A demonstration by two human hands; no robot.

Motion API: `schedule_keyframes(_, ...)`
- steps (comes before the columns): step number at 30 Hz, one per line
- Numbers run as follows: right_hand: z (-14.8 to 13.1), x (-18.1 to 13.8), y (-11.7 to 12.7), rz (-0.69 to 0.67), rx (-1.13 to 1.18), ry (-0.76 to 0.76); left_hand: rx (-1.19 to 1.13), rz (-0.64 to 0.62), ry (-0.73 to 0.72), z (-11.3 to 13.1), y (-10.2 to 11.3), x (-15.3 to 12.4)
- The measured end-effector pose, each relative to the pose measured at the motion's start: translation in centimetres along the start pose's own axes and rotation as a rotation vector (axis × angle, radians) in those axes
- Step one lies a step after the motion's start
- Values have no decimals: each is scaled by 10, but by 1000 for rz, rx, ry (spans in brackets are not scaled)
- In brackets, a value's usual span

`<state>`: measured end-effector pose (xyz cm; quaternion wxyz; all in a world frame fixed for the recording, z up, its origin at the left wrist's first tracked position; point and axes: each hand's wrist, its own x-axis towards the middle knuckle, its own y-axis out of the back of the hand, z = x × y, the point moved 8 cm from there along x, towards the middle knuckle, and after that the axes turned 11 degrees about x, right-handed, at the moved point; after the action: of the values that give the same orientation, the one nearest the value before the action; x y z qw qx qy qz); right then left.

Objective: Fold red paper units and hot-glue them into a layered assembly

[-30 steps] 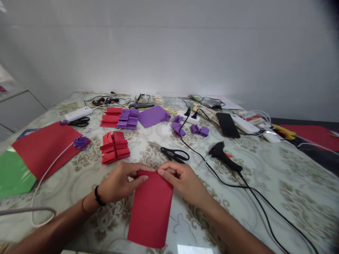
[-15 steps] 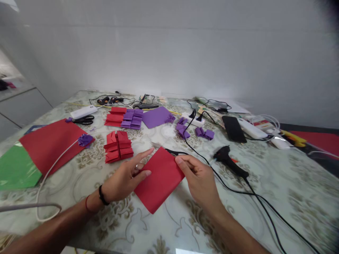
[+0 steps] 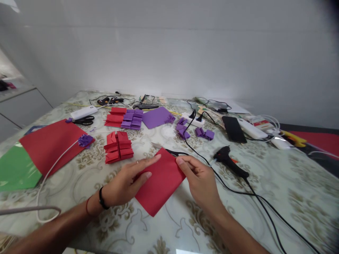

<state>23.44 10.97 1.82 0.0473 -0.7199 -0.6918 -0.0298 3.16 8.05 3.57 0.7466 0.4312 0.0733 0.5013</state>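
A folded piece of red paper (image 3: 161, 187) is held at a tilt above the near middle of the table. My right hand (image 3: 200, 176) pinches its right corner between thumb and fingers. Across the paper's upper left part lies the stretched index finger of my left hand (image 3: 129, 181), with the thumb apart from it on the left edge; the other fingers are partly hidden. Just behind the paper are scissors (image 3: 176, 152) with black handles, partly covered by it. Folded red paper pieces (image 3: 119, 148) lie beyond my left hand. To the right of my right hand rests a black glue gun (image 3: 229, 160).
Red sheets (image 3: 55, 141) and green sheets (image 3: 17, 169) lie at the left. Folded purple pieces (image 3: 132, 119) and a purple sheet (image 3: 157, 117) are farther back. A white power strip (image 3: 194, 121), phone (image 3: 234, 128) and black cables (image 3: 254, 193) occupy the right side.
My left index finger has moved from beyond the paper's upper left edge onto its surface. The right hand keeps its pinch, and the paper has barely shifted.
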Motion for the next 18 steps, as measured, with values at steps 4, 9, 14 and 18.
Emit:
schedule_keyframes(4,2,0,2,6,27,5,29,-62,-45,6,-2,-1)
schedule_keyframes(9,6,1,7,46,53,-4,-65,-79,-30,6,0,-3)
schedule_keyframes(14,5,2,10,76,30,2,-132,-73,-8,3,3,-1)
schedule_keyframes(18,4,2,10,75,24,-3,-155,-88,12,3,3,0)
